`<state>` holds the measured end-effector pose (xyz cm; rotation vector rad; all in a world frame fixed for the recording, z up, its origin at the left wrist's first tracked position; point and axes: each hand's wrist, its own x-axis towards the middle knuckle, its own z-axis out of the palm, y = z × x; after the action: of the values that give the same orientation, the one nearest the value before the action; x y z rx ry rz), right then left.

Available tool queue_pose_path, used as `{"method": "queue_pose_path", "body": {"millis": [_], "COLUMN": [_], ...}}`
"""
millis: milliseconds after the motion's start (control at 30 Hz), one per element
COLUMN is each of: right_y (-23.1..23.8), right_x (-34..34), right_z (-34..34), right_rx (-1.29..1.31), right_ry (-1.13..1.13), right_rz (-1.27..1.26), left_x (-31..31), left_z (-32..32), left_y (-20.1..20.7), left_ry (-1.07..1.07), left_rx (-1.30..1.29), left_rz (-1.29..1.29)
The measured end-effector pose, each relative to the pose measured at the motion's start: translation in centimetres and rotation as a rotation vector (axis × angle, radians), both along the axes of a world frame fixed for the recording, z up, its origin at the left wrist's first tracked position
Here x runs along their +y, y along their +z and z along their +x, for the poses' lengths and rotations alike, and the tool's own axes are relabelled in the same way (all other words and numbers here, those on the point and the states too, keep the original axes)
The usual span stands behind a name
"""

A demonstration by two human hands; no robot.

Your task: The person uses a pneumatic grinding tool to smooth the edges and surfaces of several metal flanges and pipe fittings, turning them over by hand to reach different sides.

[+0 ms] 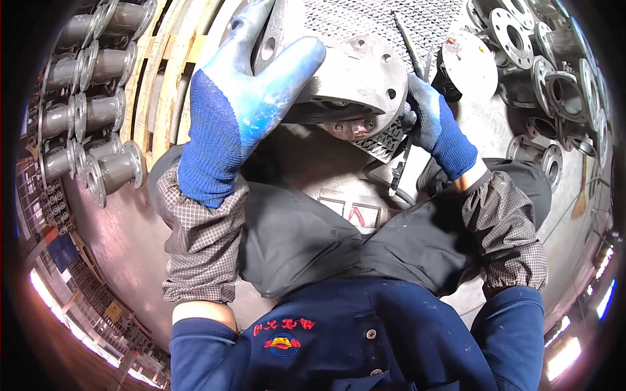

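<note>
A grey metal flanged pipe fitting (352, 75) with bolt holes rests on a metal mesh surface (385, 16) in front of me. At its left side is my left hand (251, 88) in a blue coated glove, thumb and fingers spread, the palm against or very close to the casting. On the right, my gloved right hand (427, 117) is closed round a slim dark rod-like tool (407, 40), whose far end reaches over the mesh. The tool's kind cannot be made out, and my fingers partly hide its grip. Below that hand runs a dark cable or hose (399, 174).
A round white-topped container (468, 65) stands right of the mesh. Flanged pipe pieces (561, 91) are piled at right; more stacked pipe pieces (101, 68) line the left beside a wooden pallet (160, 85). Between my knees lies a tray (352, 212) with a red-handled item.
</note>
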<state>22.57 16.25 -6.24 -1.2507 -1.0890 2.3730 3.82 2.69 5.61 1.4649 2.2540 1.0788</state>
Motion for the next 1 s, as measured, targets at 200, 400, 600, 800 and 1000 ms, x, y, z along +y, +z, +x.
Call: {"method": "queue_pose_path", "body": {"millis": [200,400,600,800,1000], "right_y": [-0.2,2.4,1.7,-2.0,-3.1], "right_x": [1.5,4.4,6.6,10.6,9.7], "right_z": [2.1,2.0,0.9,-3.2,-6.0], "right_rx": [-0.081,-0.241,-0.382,-0.808,-0.948], "right_ry": [0.271,0.044,0.182,0.344,0.798], "right_rz": [0.413,0.336,0.665,1.312,1.376], "left_x": [0.2,-0.2,-4.9,-4.1,-3.3], "left_z": [0.0,-0.1,-10.0,-7.4,-7.5], "left_y": [0.2,0.8,-3.0,-1.3,-1.9], "left_ry": [-0.003,0.059,-0.420,-0.188,-0.214], "left_rx": [-0.217,-0.489,0.419,0.064,0.227], "left_rz": [0.033,0.038,0.121,0.006,0.108]}}
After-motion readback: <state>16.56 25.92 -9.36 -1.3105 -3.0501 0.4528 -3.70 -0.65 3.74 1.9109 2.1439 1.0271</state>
